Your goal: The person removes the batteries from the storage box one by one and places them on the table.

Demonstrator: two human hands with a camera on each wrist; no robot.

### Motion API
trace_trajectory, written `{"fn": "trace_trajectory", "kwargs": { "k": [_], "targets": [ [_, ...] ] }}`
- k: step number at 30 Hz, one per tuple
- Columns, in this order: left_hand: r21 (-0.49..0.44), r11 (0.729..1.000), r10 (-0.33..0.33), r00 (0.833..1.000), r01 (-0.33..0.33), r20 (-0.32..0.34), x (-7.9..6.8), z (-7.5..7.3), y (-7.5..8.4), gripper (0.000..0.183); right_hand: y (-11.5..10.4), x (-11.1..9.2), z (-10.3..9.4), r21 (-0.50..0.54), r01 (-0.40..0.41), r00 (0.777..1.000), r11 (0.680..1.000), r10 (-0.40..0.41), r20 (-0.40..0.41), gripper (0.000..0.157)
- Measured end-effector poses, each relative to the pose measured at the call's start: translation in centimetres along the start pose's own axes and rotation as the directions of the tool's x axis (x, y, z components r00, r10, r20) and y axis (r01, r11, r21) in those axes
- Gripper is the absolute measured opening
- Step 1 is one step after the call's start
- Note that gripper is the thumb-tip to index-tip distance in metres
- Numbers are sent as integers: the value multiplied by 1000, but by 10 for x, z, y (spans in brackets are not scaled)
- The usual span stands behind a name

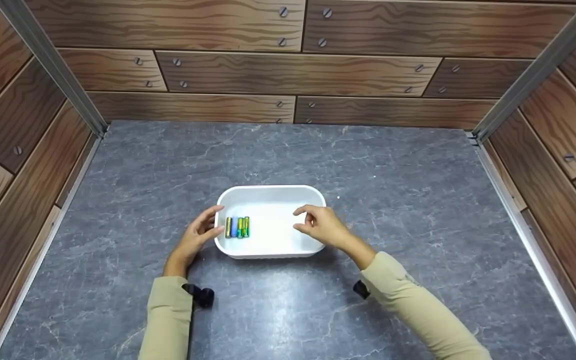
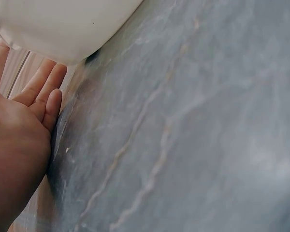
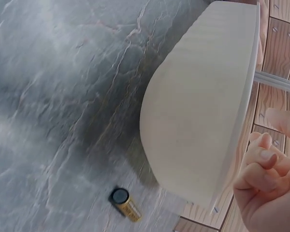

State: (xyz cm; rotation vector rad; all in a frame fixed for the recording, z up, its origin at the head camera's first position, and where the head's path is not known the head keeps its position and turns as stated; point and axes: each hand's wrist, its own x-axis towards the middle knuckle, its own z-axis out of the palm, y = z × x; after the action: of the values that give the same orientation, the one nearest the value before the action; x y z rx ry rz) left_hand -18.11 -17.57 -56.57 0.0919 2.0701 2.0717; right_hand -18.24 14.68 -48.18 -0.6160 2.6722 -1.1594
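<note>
A white plastic tub [image 1: 270, 250] stands on the grey marbled surface. Several small batteries [image 1: 237, 227] lie side by side at its left end: one gold and dark, one blue, others green and yellow. My left hand [image 1: 195, 237] touches the tub's left end, thumb and forefinger spread along the rim; the left wrist view shows its fairly straight fingers by the tub wall. Above the tub's right end is my right hand [image 1: 324, 226], thumb and forefinger bent with a gap and nothing between them. Another gold and black battery [image 3: 126, 205] lies on the surface beside the tub.
Wood-patterned panels [image 1: 298, 72] wall the back and both sides. Metal strips [image 1: 533, 245] edge the marbled surface [image 1: 278, 305]. A dark wrist camera [image 1: 203, 296] is strapped by the left sleeve, another [image 1: 361, 289] by the right.
</note>
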Motion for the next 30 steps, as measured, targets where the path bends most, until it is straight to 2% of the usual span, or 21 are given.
{"fn": "trace_trajectory", "kwargs": {
  "k": [10, 18, 30],
  "targets": [
    [-16, 1000, 4, 1000, -4, 10, 0, 0, -1, 55, -10, 10, 17, -42, 8, 1000, 999, -7, 20, 30],
    [2, 1000, 10, 1000, -10, 18, -1, 0, -1, 55, -17, 16, 36, -63, 47, 998, 997, -44, 42, 26],
    [-2, 1000, -1, 1000, 1, 14, 0, 0, -1, 55, -23, 28, 56, -79, 20, 998, 997, -15, 67, 28]
  ]
}}
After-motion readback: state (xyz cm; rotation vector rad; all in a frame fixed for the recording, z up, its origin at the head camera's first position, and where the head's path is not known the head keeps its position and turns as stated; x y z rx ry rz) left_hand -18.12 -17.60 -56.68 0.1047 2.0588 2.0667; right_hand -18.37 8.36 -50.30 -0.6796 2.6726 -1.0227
